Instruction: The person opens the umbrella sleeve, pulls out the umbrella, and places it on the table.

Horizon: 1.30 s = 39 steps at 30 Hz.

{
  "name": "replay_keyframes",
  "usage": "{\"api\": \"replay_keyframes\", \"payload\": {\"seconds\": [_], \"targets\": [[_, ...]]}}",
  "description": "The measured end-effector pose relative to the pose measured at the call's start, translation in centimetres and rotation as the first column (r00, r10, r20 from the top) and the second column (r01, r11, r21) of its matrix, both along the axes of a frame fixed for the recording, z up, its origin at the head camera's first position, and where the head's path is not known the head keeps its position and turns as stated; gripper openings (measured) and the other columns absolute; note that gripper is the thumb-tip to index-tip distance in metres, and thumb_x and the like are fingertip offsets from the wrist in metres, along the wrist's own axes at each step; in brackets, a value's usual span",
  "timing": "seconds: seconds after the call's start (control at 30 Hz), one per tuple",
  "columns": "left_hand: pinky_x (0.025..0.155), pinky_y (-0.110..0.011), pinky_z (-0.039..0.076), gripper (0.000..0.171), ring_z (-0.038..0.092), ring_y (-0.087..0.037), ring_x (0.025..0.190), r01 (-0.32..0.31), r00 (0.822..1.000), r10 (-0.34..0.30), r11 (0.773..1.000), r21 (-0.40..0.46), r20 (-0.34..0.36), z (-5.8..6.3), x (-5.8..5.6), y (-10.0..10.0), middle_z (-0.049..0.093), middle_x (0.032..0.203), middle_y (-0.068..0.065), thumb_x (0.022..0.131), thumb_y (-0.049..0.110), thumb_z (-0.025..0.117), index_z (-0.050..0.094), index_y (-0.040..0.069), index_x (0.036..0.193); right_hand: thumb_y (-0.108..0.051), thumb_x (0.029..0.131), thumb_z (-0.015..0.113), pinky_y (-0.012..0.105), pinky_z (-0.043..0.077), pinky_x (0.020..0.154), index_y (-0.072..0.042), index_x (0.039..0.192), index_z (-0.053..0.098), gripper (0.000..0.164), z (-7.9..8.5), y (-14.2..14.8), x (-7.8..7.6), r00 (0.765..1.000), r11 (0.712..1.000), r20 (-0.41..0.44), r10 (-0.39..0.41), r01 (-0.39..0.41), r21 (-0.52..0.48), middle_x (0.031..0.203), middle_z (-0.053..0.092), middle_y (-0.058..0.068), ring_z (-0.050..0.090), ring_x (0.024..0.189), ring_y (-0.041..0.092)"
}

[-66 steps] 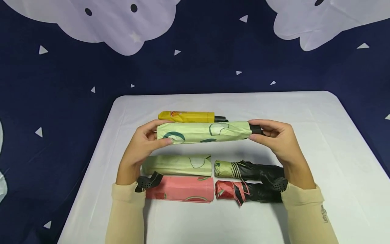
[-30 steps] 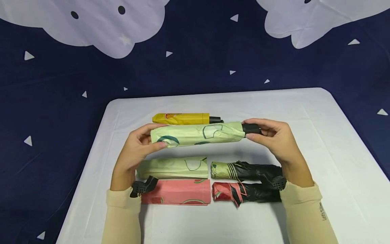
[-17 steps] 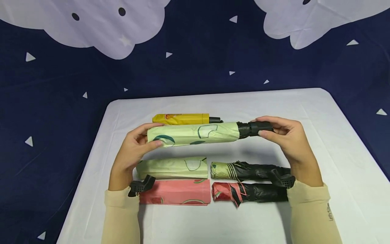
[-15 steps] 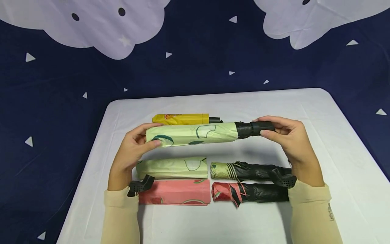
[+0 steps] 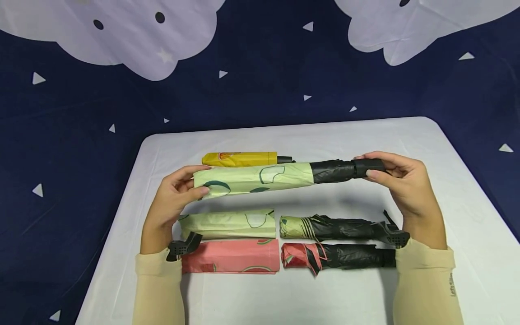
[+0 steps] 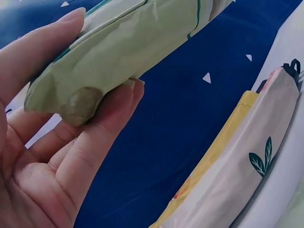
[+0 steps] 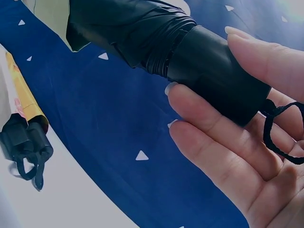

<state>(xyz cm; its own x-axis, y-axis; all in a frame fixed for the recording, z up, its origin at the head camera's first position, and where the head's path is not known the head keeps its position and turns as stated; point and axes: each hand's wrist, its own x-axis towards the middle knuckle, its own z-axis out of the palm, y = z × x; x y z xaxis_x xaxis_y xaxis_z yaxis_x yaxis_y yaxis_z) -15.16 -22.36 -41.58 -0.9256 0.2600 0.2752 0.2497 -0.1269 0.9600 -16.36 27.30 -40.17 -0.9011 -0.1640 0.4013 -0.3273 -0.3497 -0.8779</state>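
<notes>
In the head view a folded black umbrella (image 5: 333, 171) sticks partway out of a light green sleeve (image 5: 248, 180) with a leafy print, held above the table. My left hand (image 5: 170, 196) pinches the closed left end of that sleeve between thumb and fingers; the left wrist view shows a greenish-brown round patch (image 6: 81, 105) near this end. My right hand (image 5: 408, 187) grips the black handle (image 7: 218, 73), and a wrist loop (image 7: 268, 135) hangs from the handle's end. The umbrella's far end is hidden inside the sleeve.
Below lie a green sleeve (image 5: 227, 224), a red watermelon-print sleeve (image 5: 239, 256), and two bare folded umbrellas, one green-trimmed (image 5: 341, 228), one red-trimmed (image 5: 345, 256). Behind lies a yellow sleeved umbrella (image 5: 243, 159); beside it, a pale leaf-print one (image 6: 237, 156) shows in the left wrist view.
My right hand has moved right with the handle, drawing the black umbrella partly out of the green sleeve. The left hand keeps hold of the sleeve's end and has shifted slightly left.
</notes>
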Motion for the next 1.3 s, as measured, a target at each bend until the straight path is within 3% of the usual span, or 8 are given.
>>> {"api": "replay_keyframes", "payload": {"seconds": [0.23, 0.57, 0.8, 1.07, 1.3], "targets": [[0.065, -0.02, 0.054, 0.039, 0.064, -0.01, 0.075, -0.048, 0.998, 0.045, 0.997, 0.061, 0.045, -0.3, -0.1, -0.1, 0.07, 0.095, -0.006, 0.085, -0.019, 0.071, 0.071, -0.002, 0.121, 0.035, 0.084, 0.052, 0.032, 0.061, 0.079, 0.03, 0.12, 0.054, 0.037, -0.2, -0.1, -0.1, 1.0, 1.0, 0.006, 0.004, -0.004, 0.005, 0.114, 0.07, 0.029, 0.071, 0.103, 0.032], [0.066, -0.021, 0.058, 0.034, 0.071, -0.013, 0.078, -0.165, 0.984, 0.154, 0.974, 0.154, 0.085, -0.6, 0.1, -1.5, 0.074, 0.092, -0.01, 0.083, -0.027, 0.064, 0.073, -0.006, 0.11, 0.032, 0.087, 0.053, 0.038, 0.061, 0.081, 0.032, 0.122, 0.05, 0.035, -0.5, 1.1, 0.0, 1.0, 0.998, 0.005, 0.002, -0.002, -0.058, 0.116, 0.067, 0.035, 0.07, 0.105, 0.038], [0.07, -0.022, 0.058, 0.032, 0.072, -0.015, 0.084, -0.101, 0.994, 0.093, 0.986, 0.134, 0.065, -1.3, -0.1, -2.5, 0.073, 0.1, -0.01, 0.088, -0.019, 0.067, 0.069, -0.009, 0.118, 0.037, 0.086, 0.044, 0.041, 0.061, 0.082, 0.034, 0.122, 0.048, 0.037, -0.5, 2.2, 0.2, 1.0, 0.994, -0.005, 0.011, -0.011, -0.112, 0.115, 0.066, 0.037, 0.07, 0.104, 0.04], [0.07, -0.022, 0.057, 0.033, 0.071, -0.014, 0.083, -0.124, 0.991, 0.116, 0.982, 0.142, 0.067, -1.8, -0.1, -3.1, 0.072, 0.099, -0.011, 0.089, -0.019, 0.066, 0.065, -0.014, 0.121, 0.036, 0.087, 0.044, 0.041, 0.061, 0.082, 0.034, 0.122, 0.047, 0.035, -0.6, 3.0, 0.1, 1.0, 0.995, -0.001, 0.024, -0.024, -0.093, 0.116, 0.066, 0.037, 0.07, 0.104, 0.04], [0.072, -0.021, 0.057, 0.035, 0.07, -0.012, 0.084, -0.083, 0.994, 0.073, 0.988, 0.129, 0.077, -2.8, -0.6, -4.0, 0.071, 0.1, -0.007, 0.089, -0.011, 0.072, 0.068, -0.007, 0.123, 0.036, 0.087, 0.042, 0.042, 0.061, 0.082, 0.032, 0.123, 0.048, 0.037, -1.4, 4.8, 0.3, 0.999, 0.996, 0.05, 0.021, -0.016, -0.093, 0.116, 0.067, 0.035, 0.07, 0.104, 0.038]]}}
